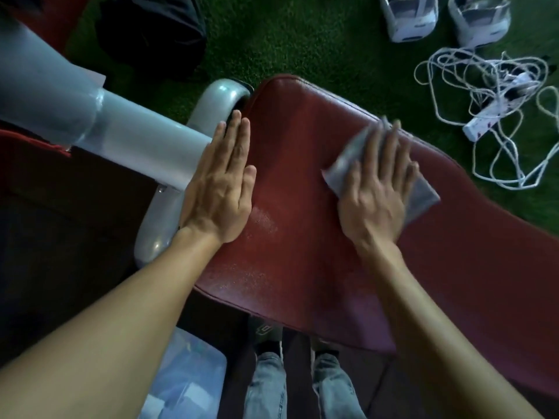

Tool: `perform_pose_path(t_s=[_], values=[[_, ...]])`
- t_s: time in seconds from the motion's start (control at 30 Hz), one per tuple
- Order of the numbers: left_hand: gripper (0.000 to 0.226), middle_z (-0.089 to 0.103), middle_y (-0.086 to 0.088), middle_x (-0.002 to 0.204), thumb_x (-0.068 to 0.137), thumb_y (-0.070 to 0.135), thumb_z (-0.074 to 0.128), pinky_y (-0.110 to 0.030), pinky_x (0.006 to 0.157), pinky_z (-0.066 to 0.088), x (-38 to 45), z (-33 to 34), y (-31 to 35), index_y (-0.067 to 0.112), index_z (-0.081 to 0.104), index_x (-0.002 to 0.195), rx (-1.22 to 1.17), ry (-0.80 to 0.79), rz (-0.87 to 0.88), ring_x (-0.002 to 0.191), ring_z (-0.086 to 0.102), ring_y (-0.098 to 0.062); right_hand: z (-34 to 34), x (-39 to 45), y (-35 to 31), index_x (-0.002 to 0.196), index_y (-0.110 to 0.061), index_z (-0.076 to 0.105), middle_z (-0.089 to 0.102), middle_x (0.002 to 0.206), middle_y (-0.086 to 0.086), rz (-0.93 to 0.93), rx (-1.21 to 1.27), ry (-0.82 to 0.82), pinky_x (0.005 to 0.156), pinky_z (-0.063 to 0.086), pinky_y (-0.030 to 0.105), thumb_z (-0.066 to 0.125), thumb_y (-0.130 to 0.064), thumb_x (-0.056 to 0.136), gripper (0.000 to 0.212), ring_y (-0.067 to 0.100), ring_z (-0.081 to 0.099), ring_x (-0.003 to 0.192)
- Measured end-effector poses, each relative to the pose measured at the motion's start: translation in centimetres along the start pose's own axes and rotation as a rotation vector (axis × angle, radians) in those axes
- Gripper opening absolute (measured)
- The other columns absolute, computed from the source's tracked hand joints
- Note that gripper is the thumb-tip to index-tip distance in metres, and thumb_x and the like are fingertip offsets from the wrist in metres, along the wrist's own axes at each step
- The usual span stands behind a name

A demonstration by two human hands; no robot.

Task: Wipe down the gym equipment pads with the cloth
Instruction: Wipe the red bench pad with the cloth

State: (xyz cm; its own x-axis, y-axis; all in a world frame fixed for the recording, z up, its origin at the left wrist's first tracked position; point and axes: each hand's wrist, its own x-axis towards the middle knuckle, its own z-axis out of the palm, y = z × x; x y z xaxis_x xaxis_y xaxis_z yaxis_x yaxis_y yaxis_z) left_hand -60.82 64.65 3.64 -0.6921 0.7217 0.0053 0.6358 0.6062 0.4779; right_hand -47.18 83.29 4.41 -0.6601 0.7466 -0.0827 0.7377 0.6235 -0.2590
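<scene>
Bare forearms reach out from beneath my camera toward a red gym pad [302,207], which fills the middle of my view and runs from upper left to lower right. Its far edge drops to green turf [302,34]; its near edge overhangs the person's jeans [269,385] and shoes. Most of its surface lies bare between and below the hands, with a wet sheen near the left wrist.

I see a grey metal frame [121,137] butting against the pad's left side, a curved bracket wrapping that edge. A dark bag [151,31] sits on the turf beyond it.

A clear plastic bin [187,373] stands at lower left beside the legs; I cannot tell what the pale items inside it are.

On the turf to the right lie a tangled white cord with a power strip [490,119], well apart from the pad, and a pair of white shoes [444,16] beyond.

My left hand [220,182] lies flat and released, fingers straight and together, on the pad's left edge against the frame. My right hand [378,189], fingers spread, presses a grey cloth [420,198] flat onto the pad near its far edge; it is motion-blurred.
</scene>
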Motion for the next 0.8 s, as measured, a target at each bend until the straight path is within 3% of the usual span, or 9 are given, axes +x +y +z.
perform_pose_path(t_s=[0.07, 0.13, 0.27, 0.37, 0.47, 0.57, 0.67, 0.73, 0.8], values=[[0.064, 0.007, -0.011, 0.173, 0.105, 0.021, 0.033, -0.044, 0.129, 0.016, 0.0, 0.1, -0.3, 0.008, 0.010, 0.163, -0.017, 0.004, 0.003, 0.160, 0.006, -0.027, 0.9, 1.5, -5.3, 0.165, -0.020, 0.008, 0.005, 0.174, 0.005, -0.032, 0.074, -0.006, 0.130, 0.006, 0.050, 0.018, -0.040, 0.104, 0.064, 0.025, 0.001, 0.161], [0.062, 0.008, -0.013, 0.172, 0.106, 0.020, 0.032, -0.043, 0.130, 0.011, 0.0, 0.0, -0.6, 0.006, 0.012, 0.163, -0.053, -0.008, 0.021, 0.160, 0.005, -0.029, 1.5, -1.4, -6.8, 0.165, -0.021, 0.010, 0.006, 0.174, 0.002, -0.297, 0.060, -0.052, 0.130, 0.007, 0.046, 0.024, -0.038, 0.108, 0.062, 0.022, 0.001, 0.161], [0.061, 0.003, -0.010, 0.173, 0.107, 0.020, 0.030, -0.035, 0.130, 0.002, -0.2, -0.5, -0.5, 0.008, 0.008, 0.163, -0.069, -0.021, 0.017, 0.160, -0.002, -0.027, -0.3, -12.6, 2.5, 0.165, -0.026, 0.009, 0.005, 0.174, -0.004, -0.612, -0.051, -0.225, 0.130, 0.014, 0.044, 0.026, -0.041, 0.109, 0.060, 0.016, 0.001, 0.161], [0.062, -0.001, -0.007, 0.173, 0.108, 0.023, 0.029, -0.035, 0.130, 0.001, -1.3, -0.6, 0.0, 0.011, 0.005, 0.163, -0.035, -0.021, -0.003, 0.160, -0.006, -0.026, -1.2, -10.8, 9.3, 0.165, -0.030, 0.006, 0.001, 0.174, -0.001, -0.266, -0.052, -0.149, 0.129, 0.012, 0.051, 0.021, -0.043, 0.108, 0.061, 0.019, -0.002, 0.161], [0.061, 0.000, -0.006, 0.173, 0.109, 0.024, 0.029, -0.036, 0.130, 0.003, -2.4, -0.7, -0.2, 0.012, 0.005, 0.163, -0.024, -0.007, -0.017, 0.160, -0.006, -0.025, -0.6, -2.8, 4.7, 0.165, -0.021, 0.006, -0.001, 0.174, 0.006, 0.174, 0.045, 0.013, 0.128, 0.006, 0.053, 0.017, -0.039, 0.106, 0.063, 0.026, -0.003, 0.161], [0.061, 0.003, -0.007, 0.173, 0.108, 0.026, 0.028, -0.035, 0.129, 0.003, -2.2, -0.5, -0.3, 0.011, 0.008, 0.164, 0.028, 0.007, -0.017, 0.160, -0.002, -0.028, 1.3, -1.3, -4.6, 0.164, -0.020, 0.012, 0.008, 0.174, 0.006, -0.177, 0.079, 0.010, 0.129, 0.009, 0.051, 0.029, -0.036, 0.104, 0.064, 0.027, 0.003, 0.161], [0.061, 0.005, -0.010, 0.173, 0.108, 0.027, 0.028, -0.043, 0.129, 0.008, -2.2, -0.7, -0.1, 0.009, 0.010, 0.163, 0.110, -0.002, -0.029, 0.160, -0.001, -0.032, 1.2, -10.0, -3.3, 0.165, -0.025, 0.009, 0.004, 0.174, -0.003, -0.510, 0.016, -0.134, 0.130, 0.010, 0.043, 0.026, -0.040, 0.109, 0.060, 0.018, -0.001, 0.161], [0.062, 0.005, -0.012, 0.173, 0.107, 0.024, 0.030, -0.047, 0.129, 0.010, -2.0, -0.8, 0.8, 0.006, 0.013, 0.163, 0.176, 0.008, -0.025, 0.159, 0.000, -0.033, 0.0, -14.5, 3.5, 0.165, -0.031, 0.007, 0.002, 0.174, -0.006, -0.486, -0.019, -0.178, 0.130, 0.010, 0.042, 0.020, -0.046, 0.110, 0.059, 0.016, -0.002, 0.161], [0.064, 0.004, -0.011, 0.173, 0.105, 0.027, 0.032, -0.046, 0.129, 0.005, -1.4, -0.2, 2.5, 0.007, 0.013, 0.163, 0.220, -0.017, 0.033, 0.160, 0.000, -0.031, -1.2, -14.0, 9.7, 0.164, -0.032, 0.008, 0.002, 0.174, -0.003, -0.266, -0.013, -0.132, 0.129, 0.008, 0.046, 0.016, -0.049, 0.108, 0.059, 0.019, -0.003, 0.161]])
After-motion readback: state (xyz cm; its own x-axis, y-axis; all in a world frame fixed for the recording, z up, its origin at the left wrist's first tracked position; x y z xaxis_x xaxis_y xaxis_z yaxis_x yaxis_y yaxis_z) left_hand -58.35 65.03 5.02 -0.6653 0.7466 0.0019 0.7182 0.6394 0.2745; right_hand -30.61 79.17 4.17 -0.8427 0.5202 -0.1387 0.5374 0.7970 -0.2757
